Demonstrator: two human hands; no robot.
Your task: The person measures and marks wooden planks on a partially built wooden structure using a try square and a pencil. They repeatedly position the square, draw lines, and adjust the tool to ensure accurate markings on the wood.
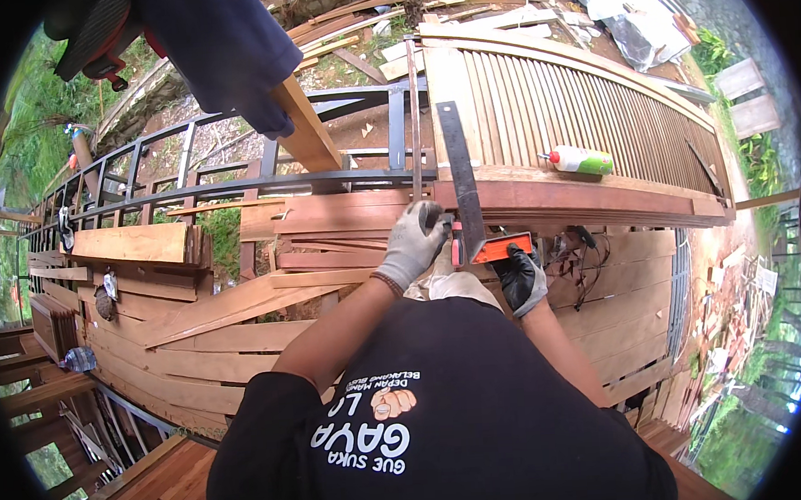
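Observation:
My right hand (522, 282), in a black and grey glove, is closed on the orange handle of a carpenter's square (459, 165). The square's black blade reaches away from me across the reddish front rail at the left end of a slatted wooden panel (537, 98). In a pale grey glove, my left hand (412, 247) is curled at that rail's left end, by the near end of a long bar clamp (414, 113). What its fingers hold is hidden. A small red and black piece (457, 245) shows between my hands. A white and green bottle (581, 161) with a red cap lies on the panel.
Behind on the left stretches a dark metal frame (270, 180). Stacked boards (128, 243) and loose planks (222, 306) lie at left. A dark blue cloth sleeve or leg (218, 51) and an upright post (308, 133) intrude at upper left. Dark cords (582, 263) hang at right.

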